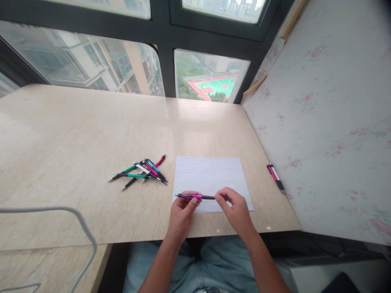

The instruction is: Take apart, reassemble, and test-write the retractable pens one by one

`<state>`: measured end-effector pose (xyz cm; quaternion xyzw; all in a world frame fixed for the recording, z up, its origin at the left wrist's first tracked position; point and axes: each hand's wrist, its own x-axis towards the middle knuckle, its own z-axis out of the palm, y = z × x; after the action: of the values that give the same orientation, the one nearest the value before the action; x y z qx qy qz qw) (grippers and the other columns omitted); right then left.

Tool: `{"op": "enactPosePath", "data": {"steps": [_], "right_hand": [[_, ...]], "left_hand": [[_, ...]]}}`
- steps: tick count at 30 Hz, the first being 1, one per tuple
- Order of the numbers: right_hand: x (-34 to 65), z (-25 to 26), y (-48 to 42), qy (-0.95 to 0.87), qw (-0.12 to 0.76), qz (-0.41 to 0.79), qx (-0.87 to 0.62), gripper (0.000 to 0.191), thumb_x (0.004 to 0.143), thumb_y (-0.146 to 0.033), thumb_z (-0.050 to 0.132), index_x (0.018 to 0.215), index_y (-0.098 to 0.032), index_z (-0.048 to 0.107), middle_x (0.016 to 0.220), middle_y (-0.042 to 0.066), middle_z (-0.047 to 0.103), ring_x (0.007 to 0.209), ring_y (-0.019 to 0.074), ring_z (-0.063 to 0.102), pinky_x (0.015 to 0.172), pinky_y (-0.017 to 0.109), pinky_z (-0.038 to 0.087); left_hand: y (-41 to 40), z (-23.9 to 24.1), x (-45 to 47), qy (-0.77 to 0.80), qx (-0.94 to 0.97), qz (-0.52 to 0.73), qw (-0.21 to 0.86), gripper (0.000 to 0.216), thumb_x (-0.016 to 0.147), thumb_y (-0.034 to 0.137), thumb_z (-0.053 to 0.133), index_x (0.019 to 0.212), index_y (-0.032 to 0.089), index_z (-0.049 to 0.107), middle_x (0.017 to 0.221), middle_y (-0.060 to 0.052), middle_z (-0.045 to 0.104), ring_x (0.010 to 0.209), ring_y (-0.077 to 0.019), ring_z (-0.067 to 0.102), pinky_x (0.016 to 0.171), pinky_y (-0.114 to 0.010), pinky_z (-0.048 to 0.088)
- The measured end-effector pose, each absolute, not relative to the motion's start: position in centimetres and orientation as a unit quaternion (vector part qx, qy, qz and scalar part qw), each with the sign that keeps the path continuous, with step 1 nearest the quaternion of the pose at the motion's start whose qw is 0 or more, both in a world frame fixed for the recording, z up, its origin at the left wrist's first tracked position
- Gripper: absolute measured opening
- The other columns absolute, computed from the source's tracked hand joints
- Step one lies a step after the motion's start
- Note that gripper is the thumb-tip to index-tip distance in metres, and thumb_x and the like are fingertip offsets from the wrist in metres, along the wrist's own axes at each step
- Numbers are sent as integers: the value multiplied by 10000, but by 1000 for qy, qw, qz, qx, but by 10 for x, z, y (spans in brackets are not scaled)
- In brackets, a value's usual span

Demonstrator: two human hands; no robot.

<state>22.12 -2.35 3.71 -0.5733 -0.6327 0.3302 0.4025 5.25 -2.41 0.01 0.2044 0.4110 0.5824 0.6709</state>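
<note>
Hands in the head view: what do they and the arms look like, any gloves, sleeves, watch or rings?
Both hands are bare: no gloves on the left hand or the right hand. No ring, watch or band shows on the fingers or wrists. The forearms are uncovered all the way to the bottom edge of the picture, so no sleeve is in view. Below them, light blue jeans cover the lap.

marble table (76, 134) | paper sheet (210, 175) | pen pile (142, 171) | two pens (275, 177) by wall
</note>
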Motion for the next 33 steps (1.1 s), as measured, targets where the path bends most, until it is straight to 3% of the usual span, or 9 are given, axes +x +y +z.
{"op": "enactPosePath", "data": {"steps": [11,16,25,33], "right_hand": [[221,38,-27,-653,478,292,-510,108,885,-200,607,830,-241,690,842,39,680,806,191,641,730,330,524],[220,38,-27,-656,459,296,-521,72,881,-227,602,904,-235,670,882,43,678,736,178,621,678,322,518],[221,38,-26,-657,392,292,-574,260,928,-319,535,701,-202,584,656,-2,575,625,149,541,598,273,445],[221,34,-28,-631,423,355,-545,88,900,-250,593,888,-209,671,820,28,681,753,166,631,669,275,515]], "left_hand": [[-25,-6,50,397,166,584,688,173,702,191,795,859,162,730,844,-55,732,724,-125,641,718,-247,499],[-24,-7,49,397,162,583,690,172,708,188,791,866,156,729,843,-58,731,715,-124,641,701,-241,496],[-25,-4,51,406,214,570,681,152,721,196,783,859,151,734,837,-57,725,741,-124,623,722,-237,488],[-25,-9,51,394,179,594,678,166,720,194,785,875,170,730,861,-48,733,747,-114,631,757,-240,500]]}}
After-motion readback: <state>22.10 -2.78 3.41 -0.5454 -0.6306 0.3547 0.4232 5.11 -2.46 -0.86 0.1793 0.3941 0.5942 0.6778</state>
